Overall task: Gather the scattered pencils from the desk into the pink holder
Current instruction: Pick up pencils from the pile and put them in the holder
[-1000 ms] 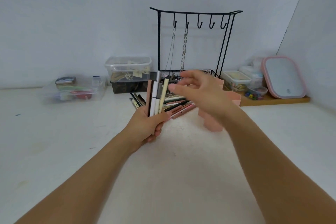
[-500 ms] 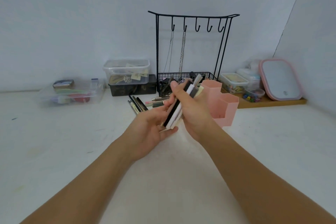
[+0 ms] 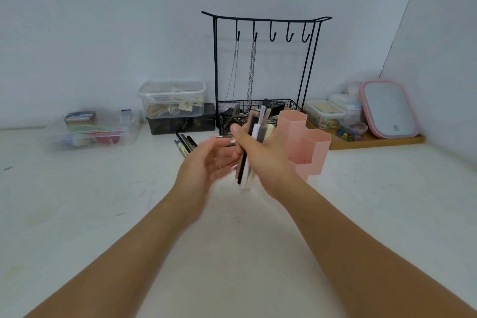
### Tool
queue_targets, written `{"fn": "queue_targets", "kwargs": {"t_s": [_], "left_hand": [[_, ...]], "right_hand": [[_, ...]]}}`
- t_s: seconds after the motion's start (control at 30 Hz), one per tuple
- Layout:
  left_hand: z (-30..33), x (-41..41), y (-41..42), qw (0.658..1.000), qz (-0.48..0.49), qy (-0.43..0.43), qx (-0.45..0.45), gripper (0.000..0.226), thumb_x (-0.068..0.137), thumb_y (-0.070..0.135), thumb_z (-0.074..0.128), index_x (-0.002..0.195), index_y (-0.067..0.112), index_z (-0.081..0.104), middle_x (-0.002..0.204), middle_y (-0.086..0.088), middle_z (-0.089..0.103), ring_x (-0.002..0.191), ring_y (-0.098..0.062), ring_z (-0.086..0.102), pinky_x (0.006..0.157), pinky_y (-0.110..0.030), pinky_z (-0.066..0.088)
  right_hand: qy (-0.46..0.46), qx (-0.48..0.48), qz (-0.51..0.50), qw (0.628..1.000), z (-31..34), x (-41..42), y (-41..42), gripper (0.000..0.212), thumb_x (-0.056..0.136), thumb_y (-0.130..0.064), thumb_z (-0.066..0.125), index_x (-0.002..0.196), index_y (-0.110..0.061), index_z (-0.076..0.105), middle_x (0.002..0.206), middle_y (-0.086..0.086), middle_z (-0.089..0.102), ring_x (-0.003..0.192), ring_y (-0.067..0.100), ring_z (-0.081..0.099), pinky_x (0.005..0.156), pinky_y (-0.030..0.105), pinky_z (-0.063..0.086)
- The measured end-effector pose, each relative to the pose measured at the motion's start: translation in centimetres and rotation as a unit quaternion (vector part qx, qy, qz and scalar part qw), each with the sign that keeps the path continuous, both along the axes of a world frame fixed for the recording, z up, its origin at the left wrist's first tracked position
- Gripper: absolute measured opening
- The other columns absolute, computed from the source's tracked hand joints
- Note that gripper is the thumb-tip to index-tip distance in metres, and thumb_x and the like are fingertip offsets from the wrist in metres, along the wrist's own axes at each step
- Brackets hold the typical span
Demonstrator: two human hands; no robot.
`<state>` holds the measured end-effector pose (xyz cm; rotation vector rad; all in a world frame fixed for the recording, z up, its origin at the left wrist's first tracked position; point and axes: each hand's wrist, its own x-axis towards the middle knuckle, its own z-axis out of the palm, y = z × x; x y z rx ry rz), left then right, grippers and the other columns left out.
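Right hand (image 3: 260, 155) raised above the desk (image 3: 103, 214), forearm reaching in from the near right, fingers and thumb curled round a bundle of pencils (image 3: 254, 142). Bundle held nearly upright, tips pointing up and a little to the far side, lower ends sticking out below the palm. Left hand (image 3: 206, 162) just beside it on the left, palm up, fingers spread and relaxed, gripping nothing; blurred, so possibly brushing the bundle's lower ends. Pink holder (image 3: 307, 144) standing on the desk just right of the right hand, partly hidden behind it. More loose pencils (image 3: 184, 143) lying on the desk beyond the left hand, in front of a black wire rack (image 3: 265, 64).
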<state>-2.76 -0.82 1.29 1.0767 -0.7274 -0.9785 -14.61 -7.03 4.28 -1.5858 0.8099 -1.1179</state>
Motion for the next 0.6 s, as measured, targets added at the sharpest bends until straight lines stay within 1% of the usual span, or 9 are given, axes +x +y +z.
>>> {"fn": "queue_targets", "kwargs": {"t_s": [0.1,0.17,0.23,0.27,0.33,0.37,0.43,0.5,0.6], "left_hand": [[0.0,0.5,-0.1,0.994,0.083,-0.075,0.015,0.035,0.104,0.027,0.047,0.097,0.004,0.072,0.076,-0.011,0.067,0.078,-0.025,0.067,0.073,-0.038,0.058],[0.0,0.8,0.0,0.987,0.102,-0.119,0.026,0.035,0.104,0.028,0.048,0.088,0.008,0.072,0.072,-0.01,0.063,0.073,-0.022,0.061,0.063,-0.031,0.052],[0.0,0.7,0.1,0.985,0.099,-0.136,0.023,0.037,0.105,0.028,0.049,0.084,0.008,0.071,0.071,-0.011,0.061,0.068,-0.02,0.058,0.059,-0.029,0.048],[0.0,0.7,0.1,0.985,0.093,-0.141,0.023,0.037,0.106,0.027,0.048,0.084,0.007,0.071,0.068,-0.01,0.061,0.065,-0.019,0.057,0.058,-0.029,0.046],[-0.1,0.5,0.2,0.986,0.076,-0.144,0.021,0.038,0.107,0.026,0.048,0.083,0.006,0.07,0.063,-0.006,0.06,0.06,-0.016,0.056,0.055,-0.028,0.044],[-0.1,0.4,0.2,0.987,0.067,-0.142,0.018,0.038,0.107,0.026,0.047,0.084,0.005,0.07,0.062,-0.006,0.06,0.059,-0.015,0.056,0.054,-0.027,0.044],[-0.1,0.3,0.3,0.988,0.056,-0.141,0.013,0.039,0.107,0.026,0.047,0.084,0.005,0.07,0.061,-0.006,0.06,0.058,-0.014,0.056,0.053,-0.027,0.044],[-0.2,0.3,0.3,0.989,0.047,-0.138,0.012,0.039,0.107,0.026,0.048,0.083,0.005,0.07,0.06,-0.005,0.06,0.057,-0.014,0.057,0.053,-0.027,0.046],[-0.4,0.2,0.2,0.989,0.033,-0.14,0.017,0.039,0.106,0.027,0.049,0.081,0.005,0.07,0.059,-0.004,0.061,0.058,-0.016,0.058,0.053,-0.026,0.048]], "right_hand": [[0.043,-0.011,0.026,0.999,-0.6,-0.1,0.1,0.024,0.094,-0.025,0.068,0.075,-0.011,0.068,0.061,0.009,0.065,0.055,0.014,0.063,0.06,0.026,0.058],[0.044,-0.024,0.035,0.998,-0.3,-0.1,0.2,0.026,0.095,-0.025,0.067,0.073,-0.01,0.067,0.063,0.011,0.066,0.056,0.015,0.063,0.062,0.025,0.058],[0.027,-0.037,0.022,0.999,0.7,-0.4,0.1,0.031,0.096,-0.03,0.065,0.072,-0.009,0.068,0.066,0.009,0.069,0.061,0.018,0.067,0.066,0.024,0.056],[-0.002,-0.037,0.005,0.999,1.6,-1.0,-0.3,0.032,0.096,-0.033,0.065,0.073,-0.01,0.068,0.067,0.007,0.07,0.064,0.02,0.068,0.068,0.023,0.055],[-0.129,-0.011,-0.028,0.991,3.8,-2.6,-1.6,0.027,0.094,-0.032,0.066,0.076,-0.012,0.066,0.066,0.007,0.068,0.063,0.022,0.068,0.068,0.031,0.058],[-0.211,0.002,-0.042,0.977,4.9,-3.7,-2.5,0.023,0.094,-0.028,0.067,0.078,-0.013,0.064,0.063,0.008,0.067,0.059,0.022,0.066,0.066,0.036,0.059],[-0.347,0.011,-0.08,0.934,6.2,-6.0,-4.5,0.019,0.094,-0.019,0.068,0.079,-0.012,0.06,0.058,0.006,0.062,0.051,0.02,0.062,0.065,0.039,0.057],[-0.422,0.021,-0.128,0.897,6.1,-7.9,-6.3,0.02,0.094,-0.017,0.07,0.079,-0.01,0.058,0.057,0.005,0.06,0.049,0.019,0.06,0.067,0.039,0.056],[-0.458,0.057,-0.18,0.869,4.5,-9.1,-7.9,0.024,0.092,-0.019,0.072,0.08,-0.008,0.055,0.056,0.006,0.059,0.049,0.02,0.059,0.065,0.037,0.057]]}}
